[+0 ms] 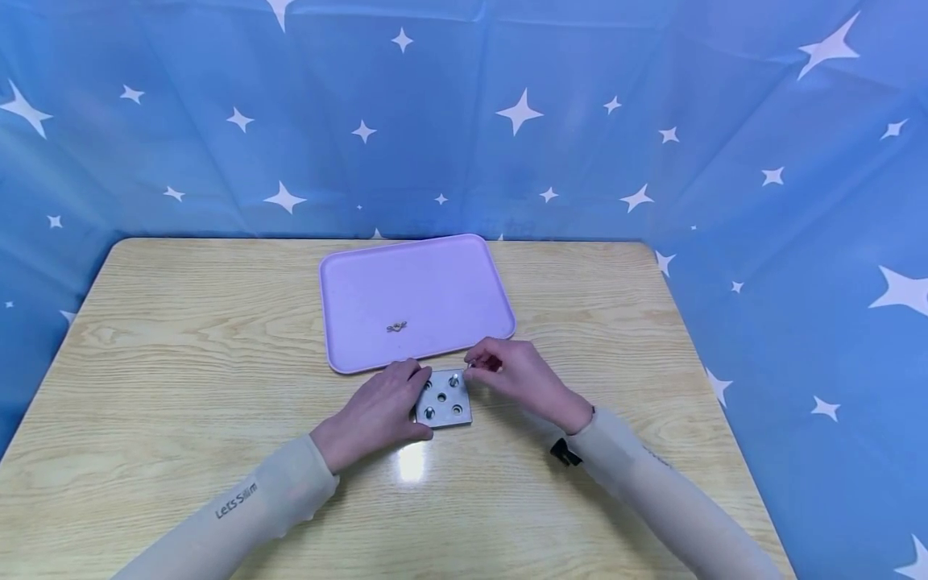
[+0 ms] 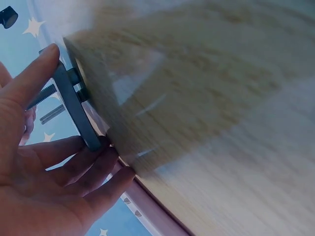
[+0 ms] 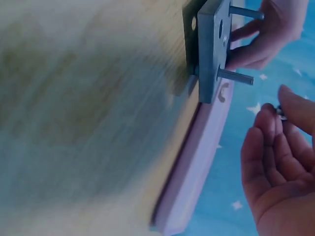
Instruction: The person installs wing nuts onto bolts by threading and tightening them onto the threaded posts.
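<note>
A square metal plate (image 1: 442, 397) with several holes lies at the middle of the table. Two bolts stand up through it, one bolt (image 1: 453, 380) near the far right corner and another bolt (image 1: 429, 412) near the front left. Their heads (image 2: 74, 76) show under the plate in the left wrist view. My left hand (image 1: 380, 403) grips the plate from the left, thumb and fingers at opposite edges. Just off the far right corner, my right hand (image 1: 524, 380) pinches a small shiny metal piece (image 3: 281, 112) between thumb and forefinger, mostly hidden by the fingertips.
Behind the plate lies a shallow purple tray (image 1: 428, 274), with a wing nut (image 1: 396, 326) near its front. The wooden table (image 1: 217, 322) reaches back to a blue curtain (image 1: 449, 97) with white stars. A black object (image 1: 565, 453) sticks out beside my right cuff.
</note>
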Available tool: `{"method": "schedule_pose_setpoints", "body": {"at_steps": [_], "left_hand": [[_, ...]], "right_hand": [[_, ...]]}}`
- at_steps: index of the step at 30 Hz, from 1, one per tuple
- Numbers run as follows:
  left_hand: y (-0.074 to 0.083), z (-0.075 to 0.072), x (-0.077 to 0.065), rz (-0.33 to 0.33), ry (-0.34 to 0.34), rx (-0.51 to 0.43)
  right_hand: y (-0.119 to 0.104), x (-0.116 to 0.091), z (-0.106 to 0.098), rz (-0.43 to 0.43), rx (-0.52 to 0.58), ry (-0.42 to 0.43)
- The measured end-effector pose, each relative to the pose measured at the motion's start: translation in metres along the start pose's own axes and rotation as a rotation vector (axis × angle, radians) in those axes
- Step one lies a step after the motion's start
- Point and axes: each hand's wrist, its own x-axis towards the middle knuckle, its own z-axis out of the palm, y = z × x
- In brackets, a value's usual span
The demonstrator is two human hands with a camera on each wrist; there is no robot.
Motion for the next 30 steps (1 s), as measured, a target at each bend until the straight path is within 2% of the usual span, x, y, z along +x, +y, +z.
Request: {"method": "schedule_pose_setpoints", "body": {"at_steps": [4, 7, 14, 26, 30], "left_hand": [[0.000, 0.000, 0.000, 0.013, 0.008, 0.004], [-0.001, 0.000, 0.001, 0.018, 0.010, 0.011], [0.000, 0.000, 0.001, 0.019, 0.010, 0.009], [0.001, 0.000, 0.000, 0.012, 0.008, 0.011], [0.001, 0.000, 0.000, 0.006, 0.001, 0.012]], "right_hand": [[-0.008, 0.004, 0.001, -0.096, -0.178, -0.039], [-0.011, 0.007, 0.002, -0.166, -0.268, -0.067], [-0.013, 0.010, 0.007, -0.259, -0.323, -0.119], [-0.015, 0.011, 0.010, -0.291, -0.392, -0.144], [-0.016, 0.011, 0.010, -0.271, -0.418, -0.143]]}}
